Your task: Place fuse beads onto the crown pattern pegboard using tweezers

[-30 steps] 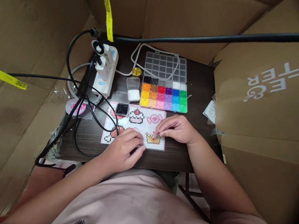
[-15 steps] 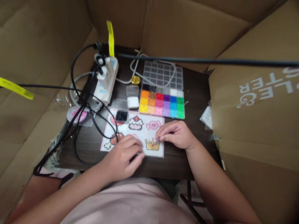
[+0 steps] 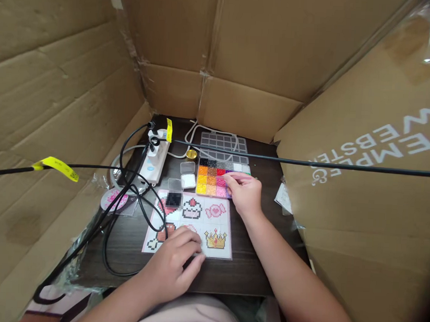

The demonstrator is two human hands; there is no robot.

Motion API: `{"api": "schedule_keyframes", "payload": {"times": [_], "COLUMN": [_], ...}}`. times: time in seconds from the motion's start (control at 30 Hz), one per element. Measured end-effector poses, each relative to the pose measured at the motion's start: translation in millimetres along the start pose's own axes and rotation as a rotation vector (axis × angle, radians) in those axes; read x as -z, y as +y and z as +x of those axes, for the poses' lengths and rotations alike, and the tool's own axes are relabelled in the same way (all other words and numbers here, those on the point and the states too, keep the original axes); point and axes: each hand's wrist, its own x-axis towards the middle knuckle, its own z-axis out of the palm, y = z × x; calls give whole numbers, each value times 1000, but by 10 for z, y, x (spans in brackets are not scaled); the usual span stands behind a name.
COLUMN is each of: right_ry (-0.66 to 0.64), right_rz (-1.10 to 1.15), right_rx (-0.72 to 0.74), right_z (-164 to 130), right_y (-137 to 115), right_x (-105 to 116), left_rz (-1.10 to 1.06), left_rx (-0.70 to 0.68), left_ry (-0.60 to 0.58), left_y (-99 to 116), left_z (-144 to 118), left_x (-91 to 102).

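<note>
My right hand (image 3: 245,194) is closed in a pinch on slim pink tweezers (image 3: 243,177). Their tip end reaches over the red and pink compartments of the bead box (image 3: 204,179), which holds small beads sorted by colour. The fingers cover part of its right side. My left hand (image 3: 177,260) lies loosely curled on the lower edge of the pattern sheet (image 3: 217,223), thumb apart from the fingers and nothing visible in it. A crown, a candy, a cupcake and other pixel pictures show on the sheet; the palm hides part of the lower middle one.
A small case of black beads (image 3: 174,199) sits on the sheet's top left, beside a case of white beads (image 3: 188,181). Black cables (image 3: 106,242) loop over the left side from a power strip (image 3: 157,165). A round dish of pink beads (image 3: 114,200) stands left. Cardboard walls (image 3: 254,96) surround the table.
My right hand has moved from above the crown picture up to the bead box, still holding the tweezers. The left hand stays on the sheet. The view has tilted upward.
</note>
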Motion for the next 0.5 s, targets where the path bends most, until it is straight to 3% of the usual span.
{"api": "schedule_keyframes", "payload": {"times": [0.23,0.5], "right_ry": [158,154], "right_rz": [-25,-21], "right_rx": [-44,-38], "right_z": [-12,-11], "right_y": [79,201], "right_x": [-80,-59], "left_rz": [-2,-9], "left_rx": [4,6], "left_ry": [-7,-8], "left_y": [4,3], "left_z": [-13,-10], "left_x": [2,-2]}}
